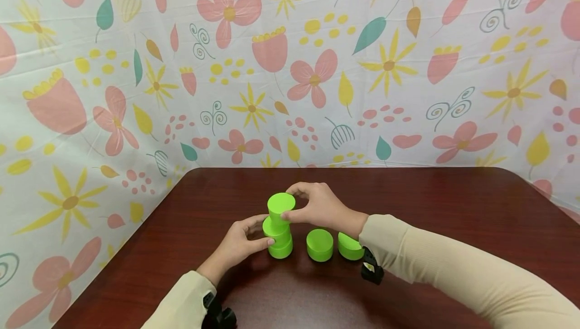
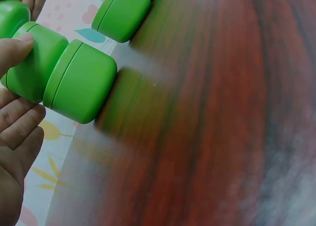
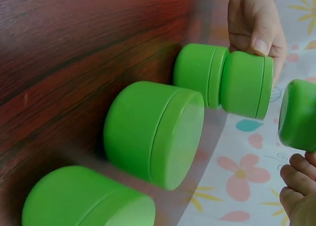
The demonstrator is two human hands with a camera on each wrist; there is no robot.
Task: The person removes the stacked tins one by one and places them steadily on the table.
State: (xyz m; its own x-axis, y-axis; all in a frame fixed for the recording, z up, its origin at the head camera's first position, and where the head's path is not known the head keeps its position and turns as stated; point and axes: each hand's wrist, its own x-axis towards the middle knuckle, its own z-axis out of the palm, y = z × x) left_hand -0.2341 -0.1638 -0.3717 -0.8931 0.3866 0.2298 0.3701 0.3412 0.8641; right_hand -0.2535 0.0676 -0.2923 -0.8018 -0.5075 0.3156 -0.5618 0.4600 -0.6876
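Two round green lidded jars stand one on the other: a bottom jar [image 1: 281, 251] on the table and a middle jar [image 2: 42, 58] set on its lid. My left hand [image 1: 239, 243] holds the middle jar between thumb and fingers. Above it, my right hand [image 1: 323, 209] grips a third green jar [image 1: 281, 204] by its sides. In the right wrist view this held jar [image 3: 300, 114] shows a gap between its base and the middle jar's lid. Its lid faces up in the head view.
Two more green jars, a nearer one [image 1: 319, 246] and one partly behind the right wrist [image 1: 350, 248], stand to the right of the stack. The dark red wooden table [image 1: 408, 203] ends at a flower-print cloth [image 1: 312, 82] behind.
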